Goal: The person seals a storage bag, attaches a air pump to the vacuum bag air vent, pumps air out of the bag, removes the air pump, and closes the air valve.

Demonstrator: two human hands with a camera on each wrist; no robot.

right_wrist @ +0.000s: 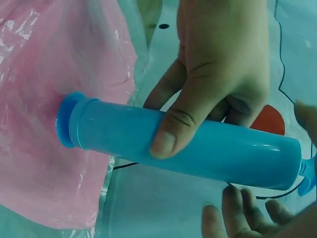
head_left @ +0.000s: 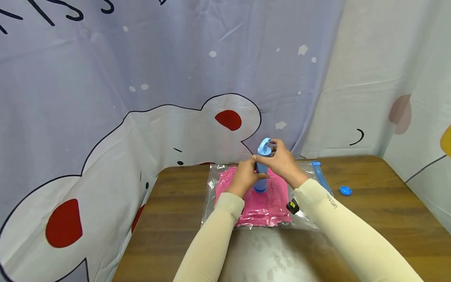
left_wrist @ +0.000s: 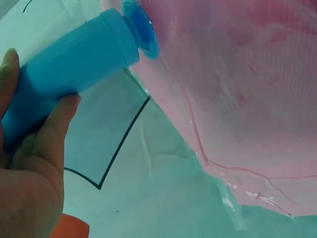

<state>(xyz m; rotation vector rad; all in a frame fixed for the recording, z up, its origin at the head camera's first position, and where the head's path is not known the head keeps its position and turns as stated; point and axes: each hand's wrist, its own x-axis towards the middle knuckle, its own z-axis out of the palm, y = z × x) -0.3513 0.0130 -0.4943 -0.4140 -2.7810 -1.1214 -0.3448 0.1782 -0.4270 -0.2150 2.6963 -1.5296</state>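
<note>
A light-blue hand pump [head_left: 262, 166] stands upright, its flared base on a clear plastic bag [head_left: 211, 196] with pink folded cloth [head_left: 253, 209] inside. My left hand [head_left: 243, 178] grips the pump's barrel, with the thumb across it in the right wrist view. Around the pump's top end, my right hand [head_left: 282, 162] has its thumb and fingers spread apart. The pump's curved handle [right_wrist: 308, 178] lies between them; whether a fingertip touches it, I cannot tell. In the left wrist view, the pump's base [left_wrist: 143, 29] meets the pink-filled bag.
A round blue cap [head_left: 345, 190] lies on the wooden table [head_left: 373, 219] right of the bag. Along the bag's right side lies a blue strip [head_left: 321, 178]. A printed curtain [head_left: 176, 70] hangs behind the table.
</note>
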